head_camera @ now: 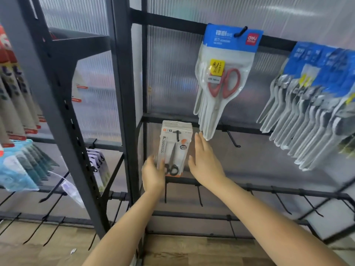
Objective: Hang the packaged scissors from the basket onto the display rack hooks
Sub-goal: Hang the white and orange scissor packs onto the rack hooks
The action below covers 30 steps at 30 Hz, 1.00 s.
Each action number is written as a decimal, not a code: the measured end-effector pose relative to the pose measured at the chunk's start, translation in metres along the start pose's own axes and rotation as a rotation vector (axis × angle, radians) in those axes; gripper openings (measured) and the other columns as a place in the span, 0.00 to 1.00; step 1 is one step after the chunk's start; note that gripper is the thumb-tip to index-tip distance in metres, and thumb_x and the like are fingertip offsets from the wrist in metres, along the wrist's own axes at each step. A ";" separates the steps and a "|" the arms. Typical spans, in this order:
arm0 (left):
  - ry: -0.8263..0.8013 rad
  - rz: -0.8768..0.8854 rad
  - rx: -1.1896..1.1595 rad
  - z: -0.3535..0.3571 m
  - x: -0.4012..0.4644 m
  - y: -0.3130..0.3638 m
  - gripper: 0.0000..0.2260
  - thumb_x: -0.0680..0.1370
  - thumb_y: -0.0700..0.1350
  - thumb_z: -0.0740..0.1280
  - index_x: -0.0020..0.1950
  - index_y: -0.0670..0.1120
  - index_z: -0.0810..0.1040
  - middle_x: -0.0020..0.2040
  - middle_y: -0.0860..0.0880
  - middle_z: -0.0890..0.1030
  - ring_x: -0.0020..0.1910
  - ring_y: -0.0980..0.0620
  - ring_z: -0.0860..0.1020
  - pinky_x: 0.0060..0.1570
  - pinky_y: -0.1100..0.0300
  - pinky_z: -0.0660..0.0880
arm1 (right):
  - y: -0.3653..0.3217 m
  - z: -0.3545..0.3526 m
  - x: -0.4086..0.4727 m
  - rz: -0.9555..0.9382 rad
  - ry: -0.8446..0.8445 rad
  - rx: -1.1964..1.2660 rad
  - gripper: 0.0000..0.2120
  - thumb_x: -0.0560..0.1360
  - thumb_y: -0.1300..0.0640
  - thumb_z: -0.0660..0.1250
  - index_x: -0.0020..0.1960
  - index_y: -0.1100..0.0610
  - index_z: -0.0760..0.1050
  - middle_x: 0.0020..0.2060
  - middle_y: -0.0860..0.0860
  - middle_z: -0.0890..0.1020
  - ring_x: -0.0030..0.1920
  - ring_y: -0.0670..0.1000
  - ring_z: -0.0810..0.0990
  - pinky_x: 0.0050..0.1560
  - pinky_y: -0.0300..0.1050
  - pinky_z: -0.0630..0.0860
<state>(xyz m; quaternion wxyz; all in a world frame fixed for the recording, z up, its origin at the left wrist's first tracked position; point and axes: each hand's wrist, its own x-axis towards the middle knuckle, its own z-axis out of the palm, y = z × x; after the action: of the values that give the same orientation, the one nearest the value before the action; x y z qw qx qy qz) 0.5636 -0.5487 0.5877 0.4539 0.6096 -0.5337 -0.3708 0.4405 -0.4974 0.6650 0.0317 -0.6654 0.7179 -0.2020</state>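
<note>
Left hand (153, 174) grips scissor packs (173, 148) on hook (177, 135); right hand (204, 160) flat, empty. Loosened, they may slide off.

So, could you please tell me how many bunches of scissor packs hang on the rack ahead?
3: red-handled packs upper middle, grey-handled packs far right, black-handled packs lower left; more may be hidden.

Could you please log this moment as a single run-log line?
left hand: grips black-handled scissors packs | packs: on hook | right hand: open beside packs | basket: not visible
</note>
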 end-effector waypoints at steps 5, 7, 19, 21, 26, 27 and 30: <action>-0.003 0.088 0.111 -0.008 -0.030 -0.001 0.13 0.80 0.46 0.62 0.62 0.42 0.73 0.57 0.46 0.76 0.53 0.53 0.73 0.48 0.58 0.70 | 0.022 -0.011 -0.039 0.025 -0.016 -0.055 0.31 0.80 0.56 0.56 0.77 0.58 0.45 0.77 0.53 0.47 0.76 0.52 0.50 0.73 0.46 0.54; -0.034 0.094 0.191 -0.005 -0.049 0.001 0.13 0.80 0.48 0.61 0.61 0.42 0.73 0.57 0.44 0.77 0.56 0.46 0.75 0.50 0.55 0.72 | 0.034 -0.019 -0.062 0.059 -0.020 -0.073 0.30 0.81 0.56 0.55 0.77 0.58 0.45 0.77 0.54 0.48 0.76 0.52 0.50 0.73 0.47 0.54; -0.639 0.447 0.490 0.138 -0.265 0.059 0.20 0.82 0.53 0.56 0.68 0.41 0.68 0.66 0.44 0.72 0.66 0.45 0.68 0.61 0.54 0.66 | 0.188 -0.096 -0.288 0.531 0.007 -0.190 0.27 0.81 0.52 0.55 0.76 0.60 0.52 0.74 0.55 0.60 0.71 0.54 0.64 0.68 0.47 0.63; -0.785 0.531 0.496 0.172 -0.314 0.071 0.21 0.82 0.52 0.57 0.70 0.41 0.67 0.67 0.43 0.72 0.67 0.44 0.68 0.61 0.54 0.67 | 0.217 -0.109 -0.341 0.653 0.062 -0.197 0.27 0.80 0.52 0.57 0.75 0.60 0.55 0.72 0.56 0.64 0.69 0.55 0.67 0.66 0.46 0.64; -1.071 0.660 0.449 0.225 -0.433 0.092 0.18 0.81 0.49 0.59 0.65 0.38 0.71 0.63 0.39 0.75 0.63 0.41 0.72 0.57 0.54 0.67 | 0.265 -0.139 -0.467 0.977 0.129 -0.222 0.26 0.78 0.53 0.58 0.73 0.60 0.58 0.69 0.56 0.68 0.66 0.57 0.69 0.63 0.47 0.65; -1.121 0.684 0.444 0.232 -0.453 0.092 0.18 0.81 0.48 0.60 0.64 0.38 0.72 0.62 0.38 0.76 0.63 0.41 0.72 0.57 0.54 0.66 | 0.271 -0.142 -0.488 1.028 0.154 -0.209 0.25 0.78 0.54 0.58 0.73 0.61 0.59 0.68 0.57 0.68 0.66 0.57 0.69 0.63 0.48 0.66; -1.238 0.752 0.448 0.252 -0.500 0.084 0.16 0.81 0.48 0.61 0.59 0.37 0.74 0.58 0.37 0.77 0.60 0.39 0.74 0.54 0.54 0.66 | 0.285 -0.144 -0.545 1.171 0.254 -0.161 0.22 0.78 0.56 0.59 0.70 0.62 0.64 0.65 0.58 0.72 0.64 0.58 0.71 0.61 0.49 0.68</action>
<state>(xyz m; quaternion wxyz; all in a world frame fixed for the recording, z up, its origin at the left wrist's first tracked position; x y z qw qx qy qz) 0.2234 -0.0958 0.5719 0.0327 0.1449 -0.9256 -0.3482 0.1876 0.0751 0.5806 0.0011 -0.1305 0.9761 -0.1741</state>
